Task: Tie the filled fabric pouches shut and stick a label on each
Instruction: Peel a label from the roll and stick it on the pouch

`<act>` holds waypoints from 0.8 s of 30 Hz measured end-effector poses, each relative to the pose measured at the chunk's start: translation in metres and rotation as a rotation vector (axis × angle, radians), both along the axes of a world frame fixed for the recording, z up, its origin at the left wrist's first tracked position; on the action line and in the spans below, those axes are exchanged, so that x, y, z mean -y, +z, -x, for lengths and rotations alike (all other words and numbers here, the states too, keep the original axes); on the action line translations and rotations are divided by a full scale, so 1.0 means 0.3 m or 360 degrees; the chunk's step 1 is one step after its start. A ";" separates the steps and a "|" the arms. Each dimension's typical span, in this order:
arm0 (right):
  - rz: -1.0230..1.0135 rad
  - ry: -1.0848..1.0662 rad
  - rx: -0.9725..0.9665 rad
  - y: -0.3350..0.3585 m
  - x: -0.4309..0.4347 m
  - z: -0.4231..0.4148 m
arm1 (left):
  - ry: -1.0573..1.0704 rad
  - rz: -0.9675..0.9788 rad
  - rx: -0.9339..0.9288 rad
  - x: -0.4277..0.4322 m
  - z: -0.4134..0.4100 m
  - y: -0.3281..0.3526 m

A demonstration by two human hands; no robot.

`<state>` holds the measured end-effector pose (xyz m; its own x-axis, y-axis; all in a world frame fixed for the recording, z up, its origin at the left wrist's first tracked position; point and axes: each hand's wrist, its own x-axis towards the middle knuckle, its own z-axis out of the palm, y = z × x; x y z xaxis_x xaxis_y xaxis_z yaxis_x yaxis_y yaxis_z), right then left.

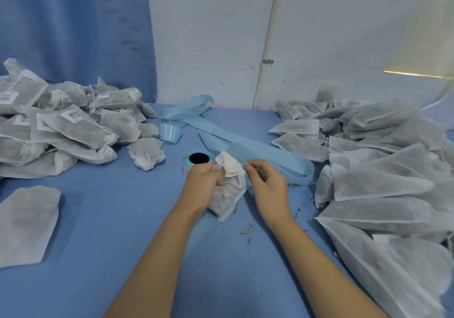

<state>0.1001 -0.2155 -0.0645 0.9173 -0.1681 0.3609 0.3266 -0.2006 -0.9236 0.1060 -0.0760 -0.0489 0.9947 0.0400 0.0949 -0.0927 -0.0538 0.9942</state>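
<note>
Pouch (228, 191) sits dead centre on the blue table (122, 219), upright between both hands, just in front of the label roll (198, 158). Left hand (204, 182) wraps its curled fingers round the gathered neck, with the filled belly bulging out below the palm. Right hand (266, 182) comes in from the other side, thumb and fingertips pinched tight on the ruffled top edge. Labelled pouches (61, 126) are heaped far left and untied pouches (380, 170) far right, and the backing strip (245, 140) loops behind.
</note>
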 end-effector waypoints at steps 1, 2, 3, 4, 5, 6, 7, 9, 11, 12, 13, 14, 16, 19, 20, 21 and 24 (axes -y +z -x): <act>-0.0013 -0.0010 0.0003 0.000 0.002 -0.002 | 0.0008 0.0009 0.0001 0.000 -0.002 0.000; -0.0029 -0.0023 0.0000 0.000 0.003 -0.004 | 0.0014 0.0024 0.0002 0.000 -0.004 -0.002; -0.0051 -0.0042 -0.0007 -0.001 0.005 -0.007 | 0.0022 0.0040 -0.0001 -0.001 -0.007 -0.004; -0.0083 -0.0068 -0.0017 -0.001 0.006 -0.009 | 0.0028 0.0050 -0.0008 -0.001 -0.010 -0.006; -0.0123 -0.0105 -0.0026 -0.002 0.008 -0.012 | 0.0039 0.0058 -0.0014 -0.002 -0.012 -0.008; -0.0161 -0.0152 -0.0032 -0.002 0.011 -0.014 | 0.0052 0.0066 -0.0017 -0.003 -0.015 -0.011; -0.0193 -0.0210 -0.0031 -0.003 0.015 -0.017 | 0.0066 0.0070 -0.0021 -0.004 -0.015 -0.012; -0.0221 -0.0346 -0.0013 -0.006 0.025 -0.022 | 0.0095 0.0066 -0.0046 -0.007 -0.017 -0.011; -0.0242 -0.0461 0.0008 -0.007 0.034 -0.025 | 0.0144 0.0091 -0.0058 -0.008 -0.022 -0.011; -0.0281 -0.0486 0.0015 -0.006 0.036 -0.026 | 0.0159 0.0109 -0.0051 -0.009 -0.024 -0.011; -0.0334 -0.0491 0.0016 -0.002 0.038 -0.027 | 0.0159 0.0125 -0.0044 -0.008 -0.023 -0.009; -0.0385 -0.0480 0.0007 0.002 0.038 -0.026 | 0.0151 0.0148 -0.0045 -0.007 -0.022 -0.006; -0.0449 -0.0423 -0.0038 0.010 0.034 -0.024 | 0.0127 0.0248 -0.0061 -0.004 -0.013 0.005; -0.0599 -0.0310 -0.0079 0.027 0.018 -0.017 | 0.0091 0.0330 -0.0016 -0.004 -0.008 0.018; -0.0678 -0.0279 -0.0069 0.035 0.011 -0.013 | 0.0076 0.0348 -0.0010 -0.005 -0.008 0.019; -0.0748 -0.0247 -0.0056 0.044 0.005 -0.009 | 0.0068 0.0374 -0.0011 -0.007 -0.009 0.018; -0.0795 -0.0064 -0.0070 0.059 -0.010 0.002 | 0.0073 0.0473 -0.0021 -0.013 -0.018 0.010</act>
<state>0.0996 -0.2124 -0.0470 0.9191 -0.3459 0.1886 0.2864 0.2579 -0.9228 0.1114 -0.0721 -0.0461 0.9923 0.1088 0.0596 -0.0840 0.2357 0.9682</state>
